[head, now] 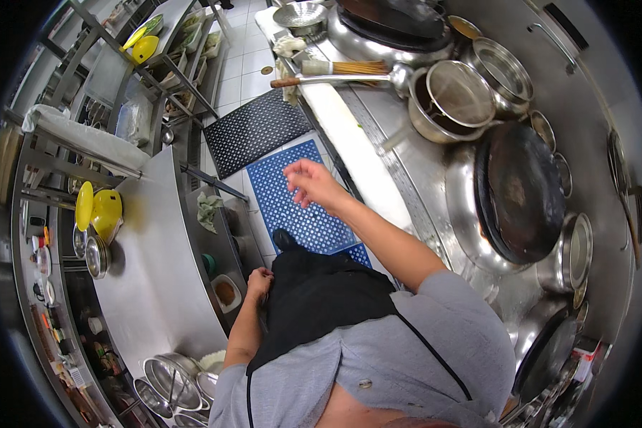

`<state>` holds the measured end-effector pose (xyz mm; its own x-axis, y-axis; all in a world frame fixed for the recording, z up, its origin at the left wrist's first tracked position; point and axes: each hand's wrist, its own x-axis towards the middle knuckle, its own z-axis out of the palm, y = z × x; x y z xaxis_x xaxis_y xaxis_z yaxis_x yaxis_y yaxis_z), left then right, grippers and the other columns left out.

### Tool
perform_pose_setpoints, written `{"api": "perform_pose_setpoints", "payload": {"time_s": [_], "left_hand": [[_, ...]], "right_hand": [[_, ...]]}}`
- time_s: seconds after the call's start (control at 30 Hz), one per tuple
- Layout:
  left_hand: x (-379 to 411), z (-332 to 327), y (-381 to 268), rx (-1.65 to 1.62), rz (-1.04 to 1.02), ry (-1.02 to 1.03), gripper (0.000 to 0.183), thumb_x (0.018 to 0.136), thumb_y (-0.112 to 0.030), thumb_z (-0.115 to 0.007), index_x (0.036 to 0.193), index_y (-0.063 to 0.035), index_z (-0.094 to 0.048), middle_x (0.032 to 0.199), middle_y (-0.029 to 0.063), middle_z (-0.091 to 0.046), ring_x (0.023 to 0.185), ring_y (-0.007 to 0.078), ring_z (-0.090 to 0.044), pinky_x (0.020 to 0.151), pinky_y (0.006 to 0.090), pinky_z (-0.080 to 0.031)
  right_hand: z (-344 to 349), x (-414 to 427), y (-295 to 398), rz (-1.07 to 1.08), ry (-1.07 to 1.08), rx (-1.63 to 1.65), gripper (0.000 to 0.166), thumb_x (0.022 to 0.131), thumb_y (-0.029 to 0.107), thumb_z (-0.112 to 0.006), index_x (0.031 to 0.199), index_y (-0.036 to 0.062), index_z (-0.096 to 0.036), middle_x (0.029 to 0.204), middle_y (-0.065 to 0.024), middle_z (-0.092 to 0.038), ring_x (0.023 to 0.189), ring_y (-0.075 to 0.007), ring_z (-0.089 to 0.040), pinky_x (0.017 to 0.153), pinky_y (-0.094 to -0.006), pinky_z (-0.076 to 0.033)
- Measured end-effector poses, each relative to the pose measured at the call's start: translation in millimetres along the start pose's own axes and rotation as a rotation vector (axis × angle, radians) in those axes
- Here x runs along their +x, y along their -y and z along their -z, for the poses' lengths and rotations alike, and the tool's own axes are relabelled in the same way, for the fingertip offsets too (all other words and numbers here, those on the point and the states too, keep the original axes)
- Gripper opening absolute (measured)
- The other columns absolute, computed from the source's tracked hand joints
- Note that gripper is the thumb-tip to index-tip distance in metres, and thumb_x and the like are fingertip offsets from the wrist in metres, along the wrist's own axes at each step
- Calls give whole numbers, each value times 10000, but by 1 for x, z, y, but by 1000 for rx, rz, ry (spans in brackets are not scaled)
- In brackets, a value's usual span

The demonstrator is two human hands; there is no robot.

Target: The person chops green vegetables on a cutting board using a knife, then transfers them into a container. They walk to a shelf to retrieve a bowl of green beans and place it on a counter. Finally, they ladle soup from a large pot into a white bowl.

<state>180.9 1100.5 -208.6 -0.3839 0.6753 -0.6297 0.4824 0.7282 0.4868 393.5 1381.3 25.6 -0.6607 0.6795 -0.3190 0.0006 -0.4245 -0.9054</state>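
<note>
My right hand (311, 183) is held out over a blue perforated floor mat (278, 176), fingers loosely bent and apart, holding nothing. It is nearest to a long white cloth (353, 139) along the front edge of the steel cooking range. My left hand (260, 282) hangs low beside my black apron (326, 289), near the shelf under the steel counter; its fingers are curled, and whether they hold anything cannot be told. A white container of brown contents (226, 293) sits on that shelf, close to the left hand.
Black woks (524, 192) rest on the range at right. A ladle (342, 78) and bamboo brush (358, 67) lie near a pot with a strainer (460, 93). The steel counter (144, 257) at left bears yellow bowls (108, 214) and metal strainers (174, 382). A black mat (257, 128) lies ahead.
</note>
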Motion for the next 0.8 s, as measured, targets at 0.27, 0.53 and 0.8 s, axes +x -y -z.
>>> {"api": "perform_pose_setpoints", "payload": {"time_s": [0.27, 0.53, 0.8], "left_hand": [[114, 89, -89, -693, 85, 328, 230, 894, 1, -531, 1114, 5, -601, 766, 80, -650, 542, 111, -578, 507, 263, -527], [213, 200, -158, -772, 17, 354, 271, 879, -32, -525, 1137, -28, -607, 830, 72, -681, 561, 105, -575, 546, 231, -523], [301, 225, -179, -711, 61, 327, 262, 872, -19, -500, 1113, -46, -600, 824, 65, -666, 553, 122, -562, 530, 256, -505]], "right_hand": [[58, 247, 28, -51, -277, 381, 424, 939, 266, -591, 1303, 106, -447, 1094, -127, -599, 778, -240, -634, 618, -390, -543], [94, 355, 24, 86, -544, 911, 351, 919, 368, -631, 1117, 93, -537, 1217, -103, -532, 1099, -267, -523, 818, -452, -494], [48, 311, 98, 261, -652, 929, 241, 888, 295, -694, 1036, 145, -577, 927, -26, -641, 838, -181, -619, 690, -333, -503]]}}
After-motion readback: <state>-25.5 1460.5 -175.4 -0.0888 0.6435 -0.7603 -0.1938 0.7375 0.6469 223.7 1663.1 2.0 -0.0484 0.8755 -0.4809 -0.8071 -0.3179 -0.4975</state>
